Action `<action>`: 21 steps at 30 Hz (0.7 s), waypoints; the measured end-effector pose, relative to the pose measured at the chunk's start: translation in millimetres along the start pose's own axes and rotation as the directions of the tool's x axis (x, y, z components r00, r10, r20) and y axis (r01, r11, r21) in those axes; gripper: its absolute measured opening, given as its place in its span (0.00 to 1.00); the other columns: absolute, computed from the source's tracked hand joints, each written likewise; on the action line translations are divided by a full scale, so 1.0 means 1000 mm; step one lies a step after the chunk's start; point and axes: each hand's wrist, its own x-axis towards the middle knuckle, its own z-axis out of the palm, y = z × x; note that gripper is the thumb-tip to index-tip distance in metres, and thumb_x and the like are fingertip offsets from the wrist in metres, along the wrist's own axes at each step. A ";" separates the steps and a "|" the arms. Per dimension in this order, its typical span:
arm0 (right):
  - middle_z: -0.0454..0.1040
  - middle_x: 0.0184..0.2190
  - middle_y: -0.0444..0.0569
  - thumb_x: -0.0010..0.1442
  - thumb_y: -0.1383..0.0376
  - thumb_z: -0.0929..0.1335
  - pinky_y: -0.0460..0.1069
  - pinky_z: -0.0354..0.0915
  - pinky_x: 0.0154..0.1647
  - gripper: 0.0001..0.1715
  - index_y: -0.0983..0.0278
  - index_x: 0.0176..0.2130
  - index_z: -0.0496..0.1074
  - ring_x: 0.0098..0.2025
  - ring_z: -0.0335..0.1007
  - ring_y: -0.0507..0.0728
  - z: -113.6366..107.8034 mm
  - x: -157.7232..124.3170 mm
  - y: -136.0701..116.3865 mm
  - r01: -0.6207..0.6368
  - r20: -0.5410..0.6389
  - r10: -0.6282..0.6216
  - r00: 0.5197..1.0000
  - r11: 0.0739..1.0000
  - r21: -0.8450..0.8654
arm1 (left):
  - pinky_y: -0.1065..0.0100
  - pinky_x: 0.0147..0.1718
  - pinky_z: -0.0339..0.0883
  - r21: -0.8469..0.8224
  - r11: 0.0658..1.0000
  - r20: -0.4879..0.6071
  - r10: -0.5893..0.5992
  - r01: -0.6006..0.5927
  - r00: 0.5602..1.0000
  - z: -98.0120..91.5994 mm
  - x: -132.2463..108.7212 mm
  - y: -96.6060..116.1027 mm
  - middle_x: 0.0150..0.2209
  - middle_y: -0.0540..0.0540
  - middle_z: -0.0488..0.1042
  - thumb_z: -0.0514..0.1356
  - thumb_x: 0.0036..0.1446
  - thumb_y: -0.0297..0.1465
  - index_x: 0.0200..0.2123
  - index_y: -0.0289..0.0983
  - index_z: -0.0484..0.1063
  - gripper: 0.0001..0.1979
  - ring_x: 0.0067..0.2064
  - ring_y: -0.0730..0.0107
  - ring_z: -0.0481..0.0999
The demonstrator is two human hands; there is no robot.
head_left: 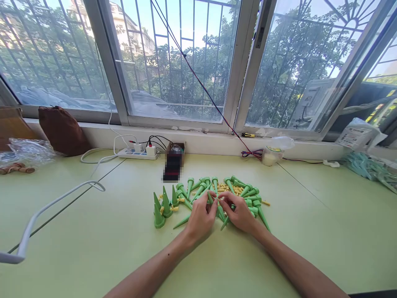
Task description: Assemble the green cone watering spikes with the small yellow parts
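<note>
My left hand is closed around a green plastic plant watering spike, whose tip points up between the fingers. Close beside it, my right hand pinches a small yellow piece, mostly hidden by the fingertips. The two hands meet over a spread of loose green spikes, which lie around them at various angles. Behind the hands, a heap of small yellow pieces lies among the spikes. To the left, several spikes stand upright on their caps, with yellow pieces sticking out at the side.
A white bent metal arm reaches in over the table's left side. A power strip with plugs, a dark blurred-out item, a brown bag and a plastic container stand along the window wall. Blue-green plastic lies far right.
</note>
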 end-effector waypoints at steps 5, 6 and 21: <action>0.61 0.21 0.38 0.67 0.64 0.63 0.45 0.54 0.25 0.07 0.63 0.42 0.69 0.22 0.55 0.50 0.001 -0.001 0.003 0.004 0.005 -0.003 1.000 1.000 -0.003 | 0.70 0.25 0.55 0.084 0.992 0.017 0.094 -0.095 0.995 0.000 -0.003 0.004 0.24 0.55 0.66 0.53 0.65 0.33 0.40 0.39 0.67 0.05 0.21 0.74 0.61; 0.60 0.20 0.37 0.67 0.64 0.63 0.45 0.53 0.24 0.06 0.64 0.41 0.69 0.22 0.55 0.50 0.001 -0.001 0.003 0.002 0.005 -0.002 1.000 1.000 -0.005 | 0.70 0.25 0.56 0.102 0.988 0.023 0.118 -0.120 0.993 0.000 -0.003 0.005 0.24 0.54 0.66 0.53 0.65 0.32 0.40 0.39 0.67 0.05 0.22 0.74 0.61; 0.69 0.28 0.45 0.65 0.66 0.64 0.46 0.61 0.29 0.13 0.64 0.49 0.71 0.28 0.63 0.53 -0.004 0.000 -0.005 0.042 0.080 -0.045 0.996 0.998 0.041 | 0.70 0.22 0.54 0.064 0.998 -0.065 0.030 -0.026 0.997 -0.002 0.001 0.001 0.24 0.55 0.65 0.54 0.64 0.36 0.40 0.38 0.65 0.07 0.19 0.74 0.60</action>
